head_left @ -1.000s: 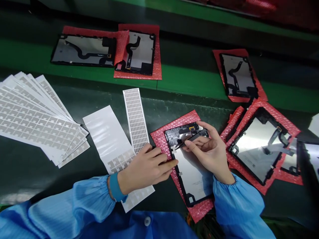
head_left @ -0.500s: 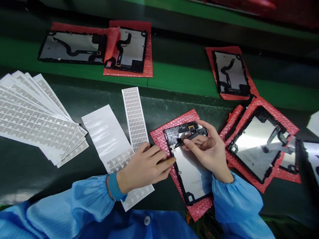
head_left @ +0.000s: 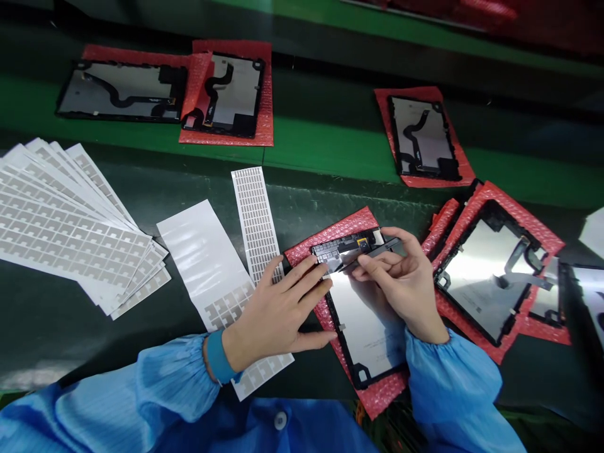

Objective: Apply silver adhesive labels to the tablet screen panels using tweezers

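Right of frame centre, holds black tweezers (head_left: pixel 380 249) in the right hand (head_left: pixel 409 286) over the display panel (head_left: pixel 367 327) slanting lengthwise to lower right, and rests the spread left hand (head_left: pixel 278 314) at its upper-left edge.

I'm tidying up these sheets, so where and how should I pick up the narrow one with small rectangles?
Probably pinch a far corner of the narrow sheet, coming from the far side: it lies flat with that end uncovered, while its near end disappears behind the left hand.
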`<move>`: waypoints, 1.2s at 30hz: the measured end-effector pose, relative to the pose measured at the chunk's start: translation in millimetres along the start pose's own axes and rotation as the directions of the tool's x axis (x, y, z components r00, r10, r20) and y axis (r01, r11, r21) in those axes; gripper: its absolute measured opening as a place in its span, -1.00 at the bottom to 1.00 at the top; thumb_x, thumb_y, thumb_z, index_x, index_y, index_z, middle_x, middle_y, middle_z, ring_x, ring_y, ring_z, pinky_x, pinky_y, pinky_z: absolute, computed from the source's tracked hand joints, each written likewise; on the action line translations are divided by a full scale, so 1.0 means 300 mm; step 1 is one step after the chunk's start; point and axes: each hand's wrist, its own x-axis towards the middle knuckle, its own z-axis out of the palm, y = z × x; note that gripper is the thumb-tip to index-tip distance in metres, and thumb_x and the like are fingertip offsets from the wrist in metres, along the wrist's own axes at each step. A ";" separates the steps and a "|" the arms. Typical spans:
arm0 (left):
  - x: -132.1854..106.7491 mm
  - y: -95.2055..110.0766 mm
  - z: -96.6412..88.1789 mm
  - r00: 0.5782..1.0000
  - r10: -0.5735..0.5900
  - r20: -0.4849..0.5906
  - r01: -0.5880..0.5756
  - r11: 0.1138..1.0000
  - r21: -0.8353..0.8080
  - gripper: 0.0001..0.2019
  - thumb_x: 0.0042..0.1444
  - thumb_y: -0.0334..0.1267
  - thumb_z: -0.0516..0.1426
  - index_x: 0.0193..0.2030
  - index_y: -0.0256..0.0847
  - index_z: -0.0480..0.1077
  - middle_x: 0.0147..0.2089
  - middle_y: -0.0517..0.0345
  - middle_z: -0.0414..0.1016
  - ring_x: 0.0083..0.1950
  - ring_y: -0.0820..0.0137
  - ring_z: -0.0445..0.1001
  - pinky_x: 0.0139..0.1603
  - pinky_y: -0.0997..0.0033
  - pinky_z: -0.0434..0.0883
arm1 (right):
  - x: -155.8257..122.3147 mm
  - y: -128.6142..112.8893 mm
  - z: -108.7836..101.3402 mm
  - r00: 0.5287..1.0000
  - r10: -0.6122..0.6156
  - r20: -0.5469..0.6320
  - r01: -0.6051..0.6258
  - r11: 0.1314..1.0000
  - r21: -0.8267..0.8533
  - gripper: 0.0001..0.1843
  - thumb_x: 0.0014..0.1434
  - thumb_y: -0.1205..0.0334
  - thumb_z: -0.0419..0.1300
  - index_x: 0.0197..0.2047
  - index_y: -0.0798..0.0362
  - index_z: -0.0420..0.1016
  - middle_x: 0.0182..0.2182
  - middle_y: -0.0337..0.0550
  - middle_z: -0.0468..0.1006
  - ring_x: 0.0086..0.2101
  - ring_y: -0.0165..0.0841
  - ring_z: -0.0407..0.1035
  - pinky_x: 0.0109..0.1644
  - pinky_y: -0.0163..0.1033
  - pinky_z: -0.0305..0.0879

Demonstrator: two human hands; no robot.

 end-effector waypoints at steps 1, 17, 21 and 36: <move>0.002 -0.003 -0.004 1.000 0.000 0.006 0.000 1.000 -0.005 -0.35 0.42 0.28 -0.01 0.36 -0.18 0.38 0.47 0.05 0.33 0.53 0.12 0.19 0.56 -0.15 -0.15 | 0.002 -0.004 -0.009 1.000 0.006 -0.029 -0.005 1.000 0.022 -0.32 0.23 0.12 0.49 0.26 -0.02 0.22 -0.48 -0.28 0.64 -0.45 -0.29 0.62 -0.29 -0.29 0.64; -0.231 0.023 -0.082 0.963 -0.246 -0.108 0.240 0.968 -0.069 -0.57 0.36 -0.03 0.19 0.28 -0.11 0.42 0.27 0.07 0.54 0.35 0.18 0.44 0.59 -0.11 -0.17 | -0.245 0.016 0.156 0.956 -0.044 0.290 0.065 0.996 -0.066 -0.85 0.24 0.25 0.46 -0.11 0.00 0.69 -0.18 -0.06 0.74 -0.20 -0.16 0.69 -0.13 -0.21 0.70; -0.254 0.006 -0.142 0.972 -0.207 0.112 0.216 0.974 -0.071 -0.34 0.35 -0.11 0.13 0.53 -0.24 0.14 0.48 -0.08 0.31 0.52 0.10 0.23 0.61 -0.18 -0.35 | -0.245 0.023 0.174 0.942 -0.149 0.299 0.184 0.979 -0.092 -0.86 0.24 0.28 0.45 -0.11 -0.03 0.69 -0.20 -0.09 0.74 -0.21 -0.19 0.68 -0.11 -0.22 0.69; -0.236 -0.026 -0.065 0.982 -0.099 -0.160 0.104 0.994 0.027 -0.87 0.37 -0.06 0.25 -0.08 0.02 0.60 0.04 0.29 0.65 0.16 0.32 0.54 0.60 -0.21 -0.21 | -0.249 0.024 0.199 0.942 -0.193 0.273 0.237 0.962 -0.137 -0.89 0.26 0.29 0.42 -0.12 -0.03 0.68 -0.19 -0.11 0.74 -0.22 -0.17 0.68 -0.13 -0.17 0.70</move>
